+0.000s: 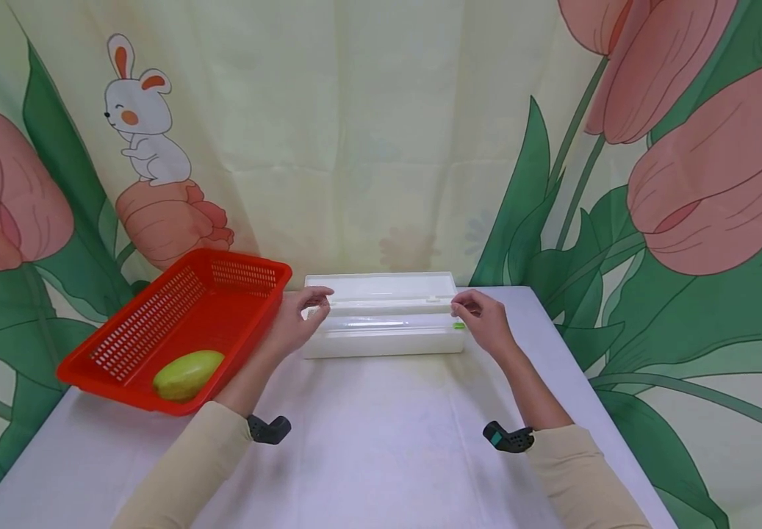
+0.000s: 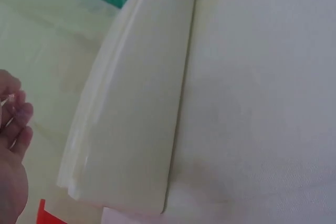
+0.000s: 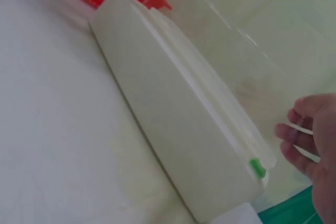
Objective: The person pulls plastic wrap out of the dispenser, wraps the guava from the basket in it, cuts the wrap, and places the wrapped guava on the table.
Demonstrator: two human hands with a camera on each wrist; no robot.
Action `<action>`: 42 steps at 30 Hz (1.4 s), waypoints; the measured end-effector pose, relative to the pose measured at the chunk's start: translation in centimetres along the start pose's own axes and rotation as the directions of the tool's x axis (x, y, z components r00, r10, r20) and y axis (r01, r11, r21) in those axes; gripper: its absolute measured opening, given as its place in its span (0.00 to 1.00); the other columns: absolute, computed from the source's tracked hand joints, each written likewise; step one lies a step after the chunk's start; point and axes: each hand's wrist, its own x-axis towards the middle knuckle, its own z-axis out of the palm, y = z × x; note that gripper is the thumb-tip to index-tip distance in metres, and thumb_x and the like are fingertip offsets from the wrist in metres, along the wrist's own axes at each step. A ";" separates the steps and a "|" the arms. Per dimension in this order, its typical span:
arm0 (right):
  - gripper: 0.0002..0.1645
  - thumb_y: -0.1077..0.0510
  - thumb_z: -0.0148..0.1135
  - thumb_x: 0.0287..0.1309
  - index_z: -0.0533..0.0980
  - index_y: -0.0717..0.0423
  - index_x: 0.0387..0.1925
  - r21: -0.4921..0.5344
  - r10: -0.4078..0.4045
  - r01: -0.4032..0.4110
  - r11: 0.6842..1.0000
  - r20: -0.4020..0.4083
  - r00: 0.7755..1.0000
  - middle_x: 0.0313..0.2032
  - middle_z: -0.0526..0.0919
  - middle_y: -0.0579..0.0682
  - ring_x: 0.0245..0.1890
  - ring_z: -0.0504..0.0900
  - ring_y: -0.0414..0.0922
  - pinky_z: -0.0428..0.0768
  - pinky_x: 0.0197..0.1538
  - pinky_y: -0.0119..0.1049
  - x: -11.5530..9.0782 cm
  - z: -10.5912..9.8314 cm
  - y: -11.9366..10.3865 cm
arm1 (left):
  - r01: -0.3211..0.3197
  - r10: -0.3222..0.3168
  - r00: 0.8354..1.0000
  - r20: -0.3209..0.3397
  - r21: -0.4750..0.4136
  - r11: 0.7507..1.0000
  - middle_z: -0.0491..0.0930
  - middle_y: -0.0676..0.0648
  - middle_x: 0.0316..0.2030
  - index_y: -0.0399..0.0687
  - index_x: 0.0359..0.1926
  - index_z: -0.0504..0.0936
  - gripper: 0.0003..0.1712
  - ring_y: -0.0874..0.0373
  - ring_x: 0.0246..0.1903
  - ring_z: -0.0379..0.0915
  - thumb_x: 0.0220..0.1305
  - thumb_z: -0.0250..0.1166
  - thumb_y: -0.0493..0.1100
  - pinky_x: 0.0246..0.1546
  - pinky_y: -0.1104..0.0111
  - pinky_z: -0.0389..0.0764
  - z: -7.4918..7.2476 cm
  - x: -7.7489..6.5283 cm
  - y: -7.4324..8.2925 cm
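Dispenser box — smooth white plastic, long, rectangular, lid raised. A red perforated basket at 10 o'clock holds 1 oval green fruit. Left hand pinches glossy, clear film; right hand pinches it too, fingers curled. The box lies at 12 o'clock — between the 2 hands.

A cream curtain (pink tulips, one white rabbit) hangs behind; a pale table stands before it.
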 end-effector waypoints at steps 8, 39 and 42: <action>0.09 0.61 0.62 0.62 0.80 0.58 0.43 0.000 0.004 -0.004 1.000 0.015 1.000 0.41 0.85 0.57 0.44 0.83 0.50 0.81 0.46 0.24 -0.1 -0.3 -0.1 | 0.041 -0.042 0.999 0.009 0.059 0.997 0.83 0.45 0.38 0.43 0.40 0.87 0.07 0.53 0.41 0.80 0.61 0.67 0.38 0.40 0.63 0.86 -0.3 0.2 0.1; 0.13 0.58 0.63 0.61 0.82 0.57 0.46 -0.069 -0.088 0.080 0.994 -0.119 0.989 0.46 0.86 0.55 0.45 0.84 0.50 0.76 0.43 0.15 -0.5 -0.8 -0.4 | 0.165 -0.169 0.985 0.018 0.138 0.977 0.87 0.50 0.40 0.52 0.41 0.88 0.11 0.57 0.39 0.83 0.58 0.70 0.47 0.43 0.65 0.85 -1.7 -0.7 0.1; 0.13 0.59 0.63 0.61 0.82 0.57 0.46 -0.083 -0.120 0.108 0.991 -0.149 0.982 0.45 0.86 0.56 0.44 0.85 0.50 0.76 0.43 0.15 -0.5 -0.8 -0.4 | 0.160 -0.161 0.987 -0.002 0.123 0.979 0.87 0.50 0.37 0.52 0.39 0.88 0.09 0.57 0.36 0.83 0.58 0.71 0.46 0.41 0.66 0.85 -1.8 -0.9 0.3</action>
